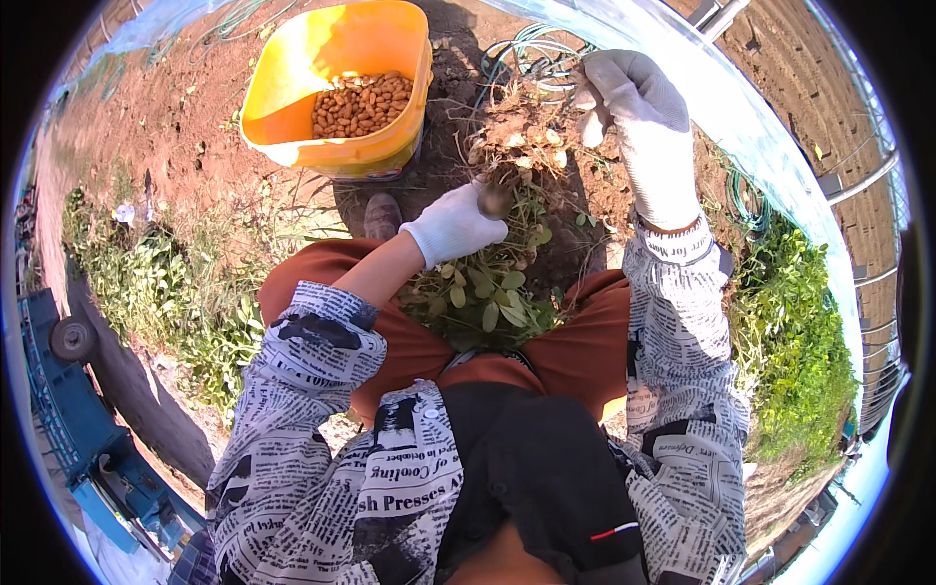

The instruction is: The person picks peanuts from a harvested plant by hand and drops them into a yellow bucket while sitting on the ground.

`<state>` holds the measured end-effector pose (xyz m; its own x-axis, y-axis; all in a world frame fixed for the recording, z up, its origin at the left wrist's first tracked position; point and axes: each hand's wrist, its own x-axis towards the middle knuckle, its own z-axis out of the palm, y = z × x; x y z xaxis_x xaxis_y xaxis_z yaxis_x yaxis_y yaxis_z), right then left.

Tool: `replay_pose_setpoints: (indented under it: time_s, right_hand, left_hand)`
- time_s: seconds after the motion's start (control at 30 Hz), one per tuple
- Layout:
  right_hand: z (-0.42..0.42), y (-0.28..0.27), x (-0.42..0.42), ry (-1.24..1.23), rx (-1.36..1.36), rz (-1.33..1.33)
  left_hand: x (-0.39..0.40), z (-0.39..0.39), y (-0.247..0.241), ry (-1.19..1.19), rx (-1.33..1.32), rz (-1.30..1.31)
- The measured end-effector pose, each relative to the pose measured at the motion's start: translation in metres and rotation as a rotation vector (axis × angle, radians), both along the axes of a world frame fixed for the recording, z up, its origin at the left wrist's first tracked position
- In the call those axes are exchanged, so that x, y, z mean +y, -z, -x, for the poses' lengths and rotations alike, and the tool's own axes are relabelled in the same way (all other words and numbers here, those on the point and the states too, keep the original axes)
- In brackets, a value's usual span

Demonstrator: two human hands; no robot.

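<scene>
In a white knit glove, my left hand point(468, 223) is closed around the stems of a bunch of peanut plants point(537, 230). Their leaves point(490, 292) spread between my knees. The soil-covered roots with peanut pods point(523, 139) point away from me. My right hand point(632, 95), also gloved, is raised just right of the roots with its fingers bent. Whether it pinches a pod or root is not clear. Beyond my left hand stands a yellow plastic bucket point(274, 142), partly filled with loose peanuts in their shells point(362, 106).
Green and pale cords point(526, 55) lie coiled behind the roots. Plastic sheeting point(738, 110) runs along the right, beside leafy plants point(793, 351). More uprooted greenery point(161, 285) covers the ground at left. A blue vehicle point(69, 395) stands at far left.
</scene>
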<state>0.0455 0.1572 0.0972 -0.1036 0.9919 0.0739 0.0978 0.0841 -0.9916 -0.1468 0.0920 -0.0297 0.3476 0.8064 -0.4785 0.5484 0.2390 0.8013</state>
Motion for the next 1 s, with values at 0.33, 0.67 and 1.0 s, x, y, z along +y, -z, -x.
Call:
replay_pose_setpoints:
  time_s: [0.33,0.67,1.0]
  right_hand:
    - [0.103,0.0,0.056,-0.241,-0.575,-0.698]
    - [-0.031,0.036,0.007,-0.07,-0.109,-0.078]
    - [-0.022,0.074,-0.01,-0.11,-0.72,-0.358]
  left_hand:
    - [0.007,-0.005,-0.01,0.045,0.173,0.039]
    - [0.0,0.001,-0.003,-0.003,0.033,-0.011]
    - [0.003,0.005,0.015,0.017,-0.003,-0.008]
